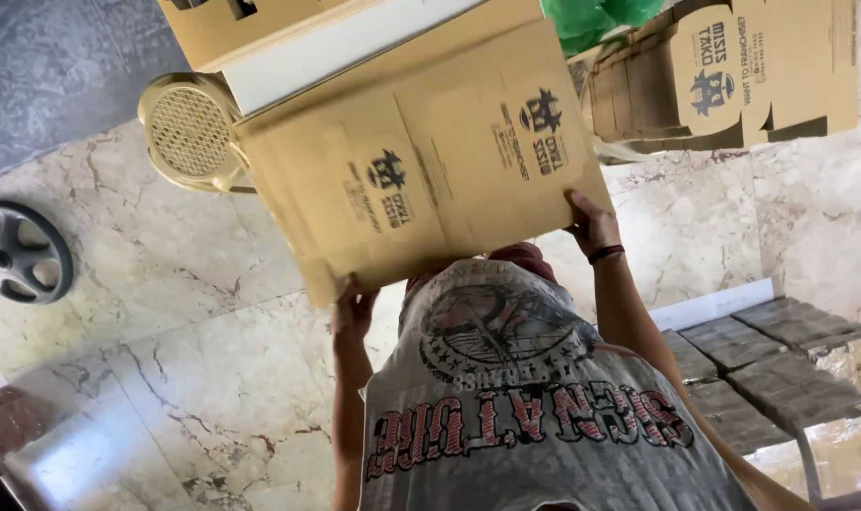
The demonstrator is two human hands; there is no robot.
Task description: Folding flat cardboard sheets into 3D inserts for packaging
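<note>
Held overhead: flat brown printed cardboard box blank (pixel 421 161), long axis running from 8 toward 2 o'clock. Left hand (pixel 353 308) closed on its near lower corner at 7 o'clock; right hand (pixel 593 225) clamped on the near edge at 4 o'clock, dark band at the wrist. Both grips equally close, fingers wrapped over the edge. Beyond, at 1 o'clock, stacked folded cardboard boxes (pixel 724 76); at 10 o'clock, beige woven chair (pixel 189 132). Below, marble floor (pixel 166 284).
</note>
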